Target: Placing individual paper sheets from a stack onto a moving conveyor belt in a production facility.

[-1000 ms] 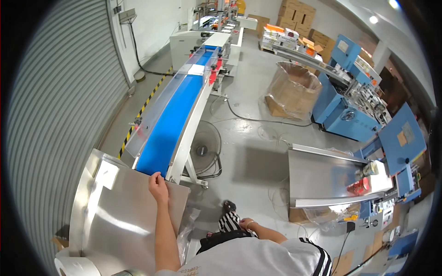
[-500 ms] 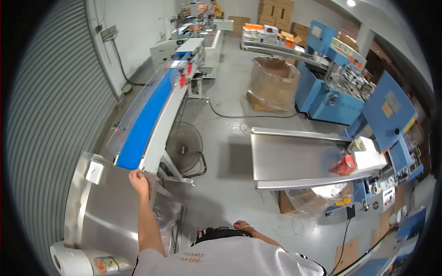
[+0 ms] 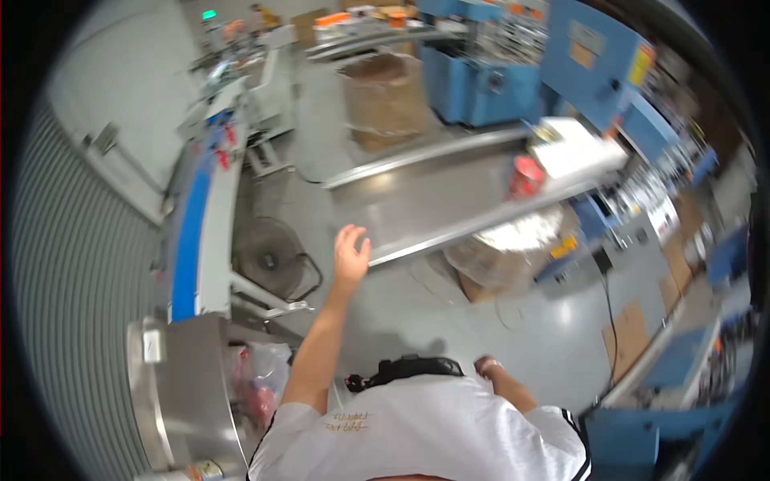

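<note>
My left hand [image 3: 351, 253] is raised by the near left corner of a long metal tray table [image 3: 433, 188], its fingers apart and nothing in it. Whether it touches the rim cannot be made out. Low at my right side hangs my right hand [image 3: 486, 365], blurred, its fingers not clear. Toward the tray table's right end stands a red package [image 3: 525, 177], beside a white box-like block [image 3: 573, 156].
To the left runs a blue conveyor belt [image 3: 190, 240], ending at a steel table [image 3: 192, 385]. A floor fan [image 3: 269, 258] stands beside the conveyor. Under the tray table sits a plastic-lined carton [image 3: 513, 248]. Blue machines [image 3: 489, 88] and a large lined carton [image 3: 385, 100] are farther off.
My left hand has left the corner of the steel table by the belt and moved right, to the tray table. The view has turned right; my right arm still hangs low.
</note>
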